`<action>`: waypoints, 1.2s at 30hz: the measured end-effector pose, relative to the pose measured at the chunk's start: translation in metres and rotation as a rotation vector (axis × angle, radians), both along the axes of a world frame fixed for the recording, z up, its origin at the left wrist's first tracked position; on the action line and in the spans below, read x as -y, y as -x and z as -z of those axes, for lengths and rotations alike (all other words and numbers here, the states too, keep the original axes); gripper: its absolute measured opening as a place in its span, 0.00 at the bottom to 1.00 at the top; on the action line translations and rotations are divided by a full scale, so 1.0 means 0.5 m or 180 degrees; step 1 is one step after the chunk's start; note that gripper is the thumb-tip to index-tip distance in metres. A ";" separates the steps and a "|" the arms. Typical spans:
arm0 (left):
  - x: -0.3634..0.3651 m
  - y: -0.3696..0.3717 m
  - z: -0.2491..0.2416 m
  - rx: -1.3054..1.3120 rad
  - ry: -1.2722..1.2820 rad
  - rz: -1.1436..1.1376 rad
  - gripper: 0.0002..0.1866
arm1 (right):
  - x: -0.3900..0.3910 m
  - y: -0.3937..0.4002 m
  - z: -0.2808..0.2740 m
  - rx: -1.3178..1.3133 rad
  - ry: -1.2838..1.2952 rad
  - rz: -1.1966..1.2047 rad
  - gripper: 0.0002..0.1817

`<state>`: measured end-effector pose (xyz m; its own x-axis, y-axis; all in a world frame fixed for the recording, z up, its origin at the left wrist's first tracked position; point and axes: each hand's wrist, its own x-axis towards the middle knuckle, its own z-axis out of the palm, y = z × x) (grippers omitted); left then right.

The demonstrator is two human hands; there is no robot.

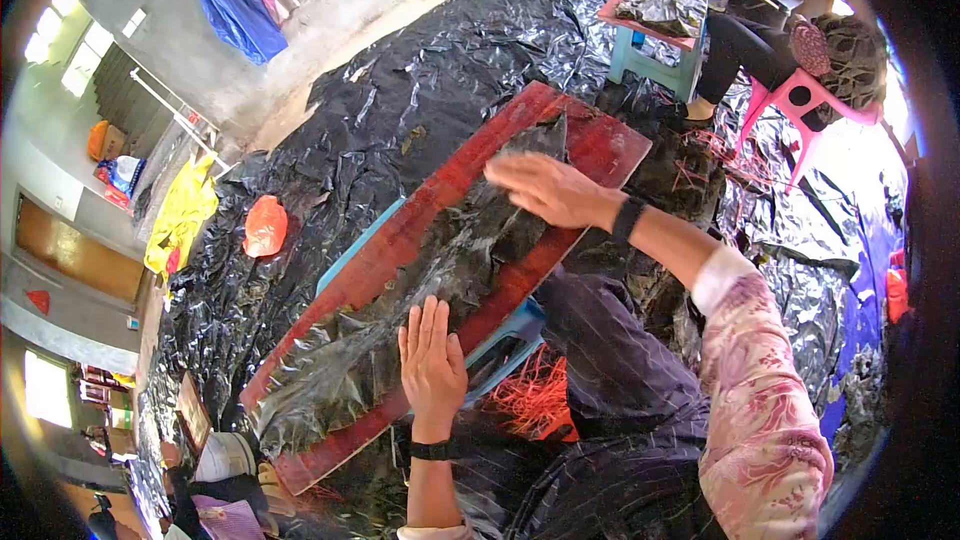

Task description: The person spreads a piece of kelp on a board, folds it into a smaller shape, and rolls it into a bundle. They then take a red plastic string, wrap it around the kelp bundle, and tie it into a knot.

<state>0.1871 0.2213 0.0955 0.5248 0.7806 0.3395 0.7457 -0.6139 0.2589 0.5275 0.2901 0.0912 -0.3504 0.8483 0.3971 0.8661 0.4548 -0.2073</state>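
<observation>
A long dark, wrinkled leafy sheet (350, 370) lies lengthwise along a red board (400, 250), its left edge ruffled. Near the lower middle of the board, my left hand (433, 365) rests flat on the sheet with its fingers stretched out and upward. Farther up the board is my right hand (545, 188), palm down over the sheet's upper part, fingers extended to the left. Neither hand grips anything. Part of a blue stool (510, 335) shows beneath the board.
Black plastic sheeting (400, 80) covers the floor. Red strings (530, 395) lie below the board. A person (745, 60) is at the upper right by a smaller board (660, 0) and a pink stool (800, 110). Another person (225, 490) is at the lower left.
</observation>
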 end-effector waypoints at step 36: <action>-0.033 -0.111 0.003 -0.0176 0.0136 0.0449 0.25 | -0.009 -0.046 -0.044 -0.4501 0.0889 0.1794 0.09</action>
<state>0.2425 0.2380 0.0939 0.6473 0.7109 0.2752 0.6666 -0.7030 0.2479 0.5507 0.2945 0.1131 0.5411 0.8380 -0.0706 -0.0629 -0.0434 -0.9971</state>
